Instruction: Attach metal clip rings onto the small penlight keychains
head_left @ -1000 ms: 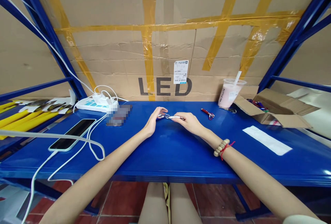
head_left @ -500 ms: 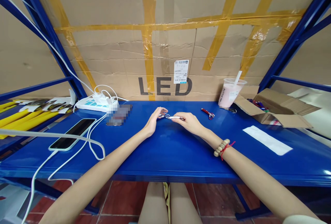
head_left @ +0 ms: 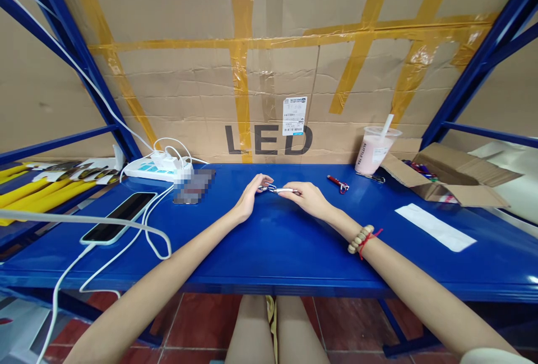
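Note:
Over the middle of the blue table, a slim silver rod-shaped keychain with a small metal clip at its left end spans my two hands. My right hand is closed on the rod, thumb and fingers pinching it. At the clip end, my left hand has its fingers bent around the metal, partly hiding it. A similar red rod-shaped keychain with a clip lies to the right of my right hand.
On the left are a phone, white cables and a power strip. A drink cup, an opened cardboard box and a white paper strip are on the right. A large cardboard sheet stands behind.

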A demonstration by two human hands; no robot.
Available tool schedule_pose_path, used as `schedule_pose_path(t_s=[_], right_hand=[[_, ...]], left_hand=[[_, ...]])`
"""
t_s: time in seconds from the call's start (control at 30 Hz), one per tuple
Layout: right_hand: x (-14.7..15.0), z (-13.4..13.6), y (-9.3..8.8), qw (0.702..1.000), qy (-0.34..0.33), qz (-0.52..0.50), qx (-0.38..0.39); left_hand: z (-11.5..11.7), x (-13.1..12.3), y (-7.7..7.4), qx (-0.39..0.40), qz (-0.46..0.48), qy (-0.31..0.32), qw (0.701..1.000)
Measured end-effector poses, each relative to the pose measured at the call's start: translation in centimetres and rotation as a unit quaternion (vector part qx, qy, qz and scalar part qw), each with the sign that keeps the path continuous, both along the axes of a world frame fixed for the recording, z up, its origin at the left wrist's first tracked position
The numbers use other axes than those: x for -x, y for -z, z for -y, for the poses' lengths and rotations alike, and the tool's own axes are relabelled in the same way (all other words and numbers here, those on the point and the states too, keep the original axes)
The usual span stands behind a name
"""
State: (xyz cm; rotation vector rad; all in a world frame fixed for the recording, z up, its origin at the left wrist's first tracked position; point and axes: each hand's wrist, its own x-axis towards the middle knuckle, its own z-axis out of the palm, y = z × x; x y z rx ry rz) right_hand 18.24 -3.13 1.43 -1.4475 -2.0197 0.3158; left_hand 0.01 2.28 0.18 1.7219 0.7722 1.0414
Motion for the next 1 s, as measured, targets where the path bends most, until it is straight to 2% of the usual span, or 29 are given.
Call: schedule_pose_path(t_s=[0.73, 1.0], right_hand=[[-0.14, -0.1, -0.08, 0.999, 0.037, 0.029, -0.006], [-0.02, 0.18, -0.26, 1.0, 0.006, 0.027, 0.011]], left_hand=[[-0.31, 0.07, 0.25, -0.004, -0.021, 0.009, 1.0], [-0.17, 0.07, 0.12, -0.003, -0.021, 0.007, 1.0]])
